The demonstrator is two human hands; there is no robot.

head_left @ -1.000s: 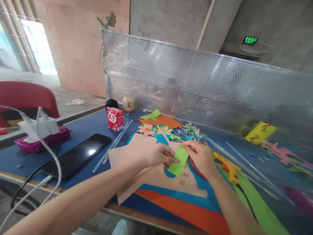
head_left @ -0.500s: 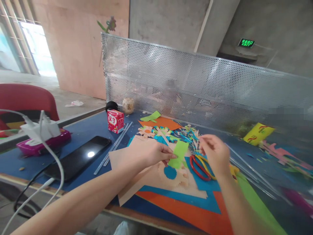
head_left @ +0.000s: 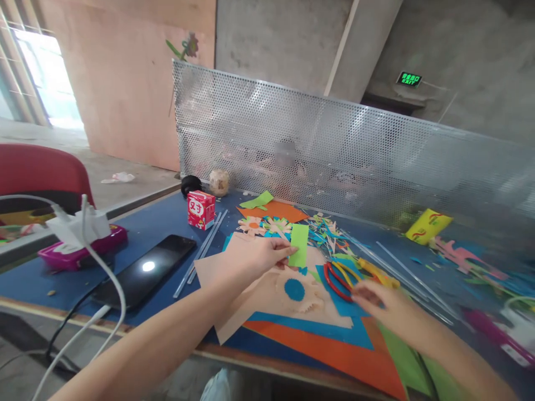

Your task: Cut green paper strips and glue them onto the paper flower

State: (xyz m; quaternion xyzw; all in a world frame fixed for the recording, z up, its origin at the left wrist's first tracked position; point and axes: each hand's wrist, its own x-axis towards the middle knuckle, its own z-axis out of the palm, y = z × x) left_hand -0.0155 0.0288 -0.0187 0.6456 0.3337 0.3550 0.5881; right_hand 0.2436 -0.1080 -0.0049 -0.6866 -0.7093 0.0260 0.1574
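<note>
My left hand (head_left: 257, 257) pinches a small light-green paper strip (head_left: 299, 244) by its lower left edge and holds it upright over the beige paper sheet (head_left: 246, 289). A beige cut-out flower with a blue centre (head_left: 296, 291) lies just below the strip. My right hand (head_left: 382, 303) is low over the table, fingers reaching onto the red-and-yellow handled scissors (head_left: 340, 278); the hand is blurred. Blue, orange and green paper sheets (head_left: 334, 356) lie under both hands.
A black phone (head_left: 146, 268), a red drink carton (head_left: 200, 209), clear glue sticks (head_left: 200, 250), a charger on a pink case (head_left: 79, 236), paper flowers and scraps (head_left: 292, 225), a yellow packet (head_left: 427, 225). A perforated metal screen (head_left: 334, 156) closes the far side. A red chair (head_left: 42, 172) stands at left.
My right hand let go of the green strip, swung out to the right and dropped to the scissors. My left hand kept the strip and tilted it upright.
</note>
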